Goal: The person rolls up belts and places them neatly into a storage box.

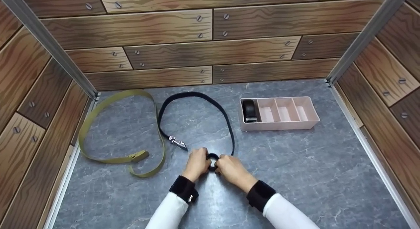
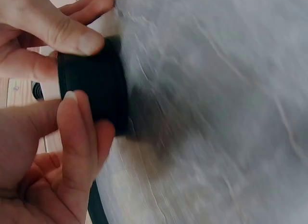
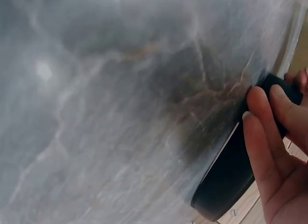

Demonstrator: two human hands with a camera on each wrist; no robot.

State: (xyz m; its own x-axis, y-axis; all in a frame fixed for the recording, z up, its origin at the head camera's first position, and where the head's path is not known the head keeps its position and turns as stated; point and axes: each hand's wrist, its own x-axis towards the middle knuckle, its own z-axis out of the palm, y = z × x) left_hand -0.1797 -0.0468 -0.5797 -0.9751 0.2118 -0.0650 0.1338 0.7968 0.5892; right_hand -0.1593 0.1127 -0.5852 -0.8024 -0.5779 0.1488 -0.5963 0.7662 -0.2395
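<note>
A black belt (image 1: 228, 124) lies in a wide arc on the grey floor, its silver buckle (image 1: 178, 142) to the left of the hands. Its other end is coiled into a small ring (image 1: 212, 169) standing on edge. My left hand (image 1: 198, 161) pinches the left side of that ring, and my right hand (image 1: 230, 168) grips the right side. In the left wrist view, thumb and fingers press on the black coil (image 2: 94, 84). Seen from the right wrist, the uncoiled strap (image 3: 226, 178) runs away from the fingers. Part of the coil is hidden behind the hands.
An olive webbing belt (image 1: 86, 124) with a matching buckle (image 1: 139, 156) lies loosely looped at the left. At the right stands a pink divided box (image 1: 279, 126); a rolled black belt (image 1: 249, 110) fills its leftmost compartment. Wood-patterned walls (image 1: 170, 52) enclose the floor.
</note>
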